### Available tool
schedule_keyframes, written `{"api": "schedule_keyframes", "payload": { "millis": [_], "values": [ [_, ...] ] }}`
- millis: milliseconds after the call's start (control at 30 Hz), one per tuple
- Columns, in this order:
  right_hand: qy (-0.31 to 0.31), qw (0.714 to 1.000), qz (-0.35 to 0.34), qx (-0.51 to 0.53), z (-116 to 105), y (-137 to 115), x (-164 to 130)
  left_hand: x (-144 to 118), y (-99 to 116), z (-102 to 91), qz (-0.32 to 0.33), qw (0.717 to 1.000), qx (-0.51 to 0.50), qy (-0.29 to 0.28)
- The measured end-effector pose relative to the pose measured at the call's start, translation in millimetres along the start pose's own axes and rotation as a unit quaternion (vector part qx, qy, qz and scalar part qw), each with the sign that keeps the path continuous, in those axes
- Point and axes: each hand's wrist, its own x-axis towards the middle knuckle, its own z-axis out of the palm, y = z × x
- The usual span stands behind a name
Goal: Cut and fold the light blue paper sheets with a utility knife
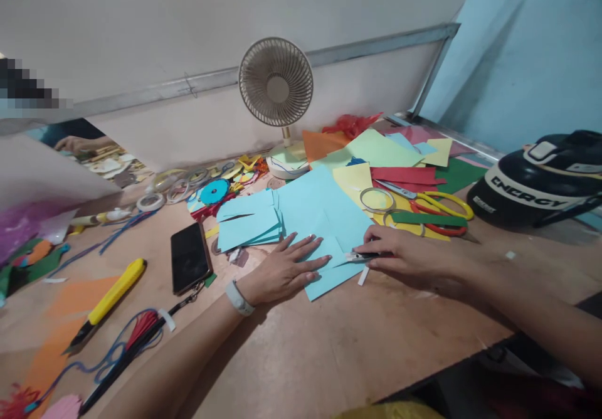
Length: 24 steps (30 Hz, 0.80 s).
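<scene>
My left hand (294, 265) lies flat with fingers spread on light blue paper (345, 215), pressing it to the table. Its fingertips rest beside a smaller folded or overlapping blue piece (329, 253). In my right hand (392, 249) is a small tool (356, 257) with a silvery tip, set against the right edge of that blue piece. My fingers cover most of the tool, so its exact kind is unclear. A narrow white strip (364, 275) lies just below the tip. Left of the sheet sits a stack of cut light blue pieces (249, 221).
A phone (189, 257) and a yellow box cutter (113, 297) lie at left. Yellow-and-red-handled scissors (442, 206) and tape rings (377, 200) rest near my right hand. A fan (276, 83) stands behind; a large black jug (531, 180) is at right.
</scene>
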Motion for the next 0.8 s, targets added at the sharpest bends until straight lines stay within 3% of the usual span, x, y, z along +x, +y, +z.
{"api": "schedule_keyframes", "payload": {
  "millis": [200, 400, 667, 800],
  "values": [
    [0.066, 0.996, -0.022, -0.047, 12.0, 1.1, -6.6, 0.0, -0.8, 0.9, -0.002, 1.000, -0.014, 0.010],
    [0.075, 0.995, -0.044, -0.042, 13.6, 3.2, -13.3, 0.7, 1.1, -1.1, -0.009, 1.000, -0.012, -0.001],
    [0.107, 0.994, 0.014, -0.031, 23.7, -4.8, -5.4, 0.2, 0.0, 3.5, -0.011, 1.000, -0.014, 0.006],
    [0.109, 0.994, -0.011, -0.026, 24.5, -8.1, -3.3, -0.1, 0.1, 4.7, -0.010, 1.000, -0.016, 0.008]
  ]
}}
